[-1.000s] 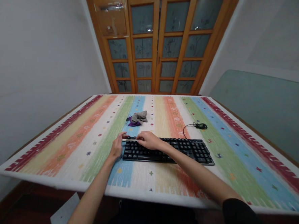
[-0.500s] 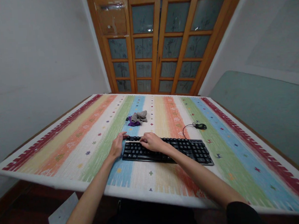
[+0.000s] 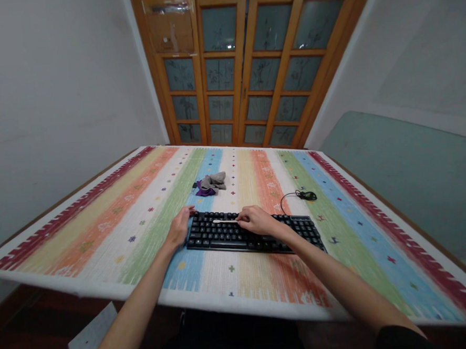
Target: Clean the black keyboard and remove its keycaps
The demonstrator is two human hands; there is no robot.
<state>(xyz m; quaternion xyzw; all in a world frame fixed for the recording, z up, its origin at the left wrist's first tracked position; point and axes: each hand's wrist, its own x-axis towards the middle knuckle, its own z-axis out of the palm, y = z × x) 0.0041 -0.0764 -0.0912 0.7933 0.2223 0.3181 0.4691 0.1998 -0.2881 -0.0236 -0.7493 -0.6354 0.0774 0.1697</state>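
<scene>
A black computer keyboard (image 3: 229,243) lies flat on the table before me, its long side facing me. My left hand (image 3: 180,228) grips its left end, with the fingers at the far left corner. Over the middle of the keys, my right hand (image 3: 255,220) pinches a thin white stick (image 3: 225,221), which looks like a cotton swab. The stick points left and lies low along an upper row of keys; whether its tip touches them I cannot tell. Some keys are hidden under my right hand and forearm.
A crumpled grey and purple cloth (image 3: 212,183) lies beyond the keyboard's left part. The coiled black cable (image 3: 306,195) rests behind its right part. A striped, patterned cloth (image 3: 141,222) covers the table. Wooden glazed doors (image 3: 243,89) stand behind, and a pale green board (image 3: 406,158) is at right.
My right hand has moved right along the keys with the white stick, from the left part to the middle. My left hand stays at the keyboard's left end. The view has shifted slightly.
</scene>
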